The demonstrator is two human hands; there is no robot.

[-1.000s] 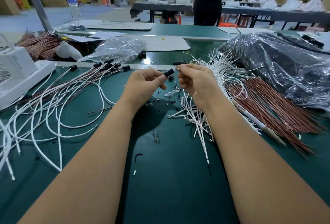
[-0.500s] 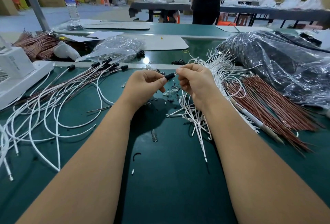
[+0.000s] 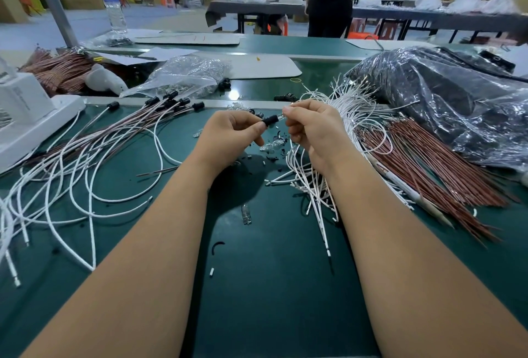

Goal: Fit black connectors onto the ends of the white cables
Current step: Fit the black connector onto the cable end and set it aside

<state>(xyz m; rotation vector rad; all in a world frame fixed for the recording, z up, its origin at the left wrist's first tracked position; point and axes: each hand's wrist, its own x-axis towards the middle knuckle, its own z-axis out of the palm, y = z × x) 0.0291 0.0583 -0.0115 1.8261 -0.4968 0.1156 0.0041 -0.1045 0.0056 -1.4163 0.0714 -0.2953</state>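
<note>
A small black connector [image 3: 270, 120] is pinched between the thumb and forefinger of my left hand [image 3: 231, 137] above the green table [image 3: 271, 286]. My right hand [image 3: 313, 129] pinches a thin cable end with a small clear tip right at the connector's right end. Under and behind my right hand lies a loose pile of white cables [image 3: 323, 180] with bare ends. To the left, several cables with black connectors fitted [image 3: 171, 102] fan out across the table. Which cable my right hand holds is hidden by its fingers.
Reddish-brown wires [image 3: 423, 166] lie at right beside a big dark plastic bag [image 3: 445, 100]. A clear bag of parts [image 3: 185, 74] sits behind the fitted cables. A white device [image 3: 25, 112] stands at left. Small black and clear bits [image 3: 271, 147] litter the centre.
The connector in my left hand has tipped from pointing up-right to nearly level, and my right hand has brought the cable tip up against its end. Both hands stayed at the same spot.
</note>
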